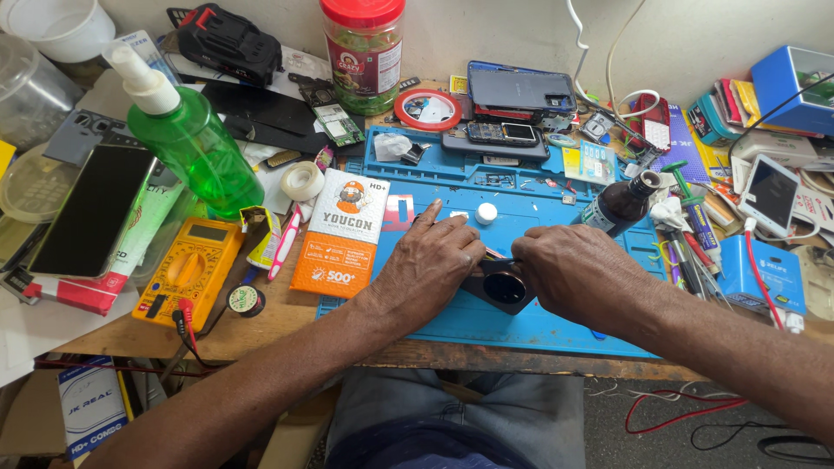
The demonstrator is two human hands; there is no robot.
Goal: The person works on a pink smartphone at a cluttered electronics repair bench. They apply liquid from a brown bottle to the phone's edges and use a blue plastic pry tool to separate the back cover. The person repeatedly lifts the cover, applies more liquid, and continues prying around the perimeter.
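Blue work mat (521,326): we see it fill the centre of the frame; its near edge runs parallel to the wooden bench edge at lower centre, and the barest stretch lies below the hands.
Left hand (427,260): we see it palm down on the mat, fingers curled onto the left side of the dark phone part (504,287) and pressing it.
Right hand (578,269): clenched over the right side of the same part; whether it pinches a tool we cannot tell.
Dark phone part: centre of the frame, on the mat, between the two hands and mostly covered by them.
Green spray bottle (195,148): upper left, upright, white nozzle, green liquid inside.
Clear jar (363,52): top centre, red lid, greenish contents.
Orange-and-white flat package (343,234): left of centre, lying across the mat's left edge just beside the left hand.
Yellow multimeter (189,265): lower left, on the bench.
Blue box (795,82): upper right corner.
Brown bottle (621,204): right of centre, uncapped, tilted, at the mat's right edge.
Tape roll (303,181): white, between spray bottle and package.
White cap (486,212): on the mat just above the hands.
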